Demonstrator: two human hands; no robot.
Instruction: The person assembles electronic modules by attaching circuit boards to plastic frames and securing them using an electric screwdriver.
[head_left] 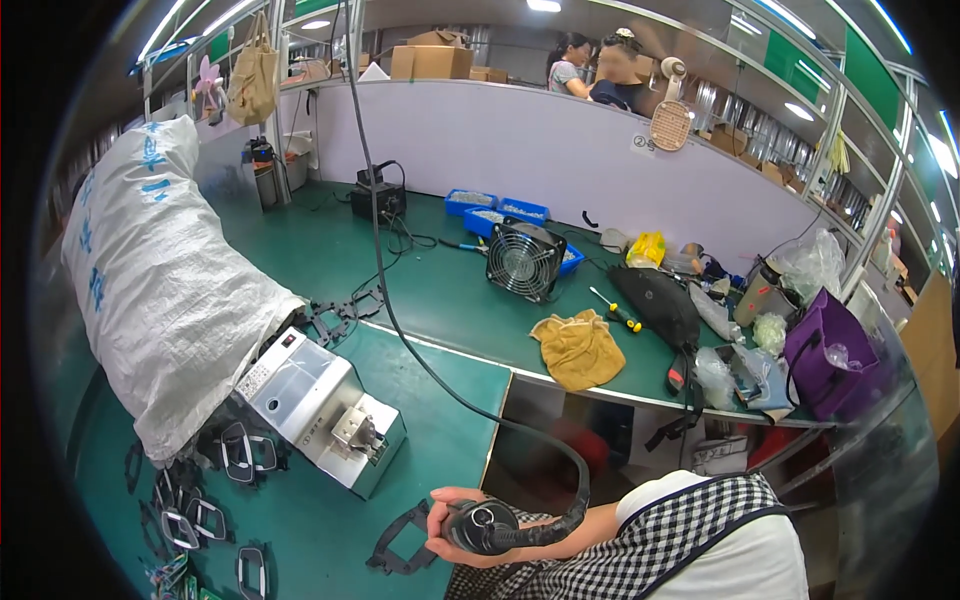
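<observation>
From the lower right my right forearm reaches leftward. My right hand (452, 552) is closed around a black corded electric screwdriver (482, 527), seen from its top end with a metal ring on it. Its thick cable rises in a curve toward the ceiling. Right beside the fingers, a black plastic frame (402, 540) lies on the green bench; the tool's tip is hidden under the hand. A white-and-grey box-shaped machine (318, 405) with a metal head stands beyond the frame. My left hand is out of view.
A big white woven sack (165, 280) leans at left, several black-and-silver frames (240, 452) below it. On the back bench are a fan (525, 262), blue trays (470, 202), a brown cloth (578, 350), a screwdriver (615, 310), a black bag (655, 305) and a purple bag (830, 350). Two people (618, 72) sit beyond the partition.
</observation>
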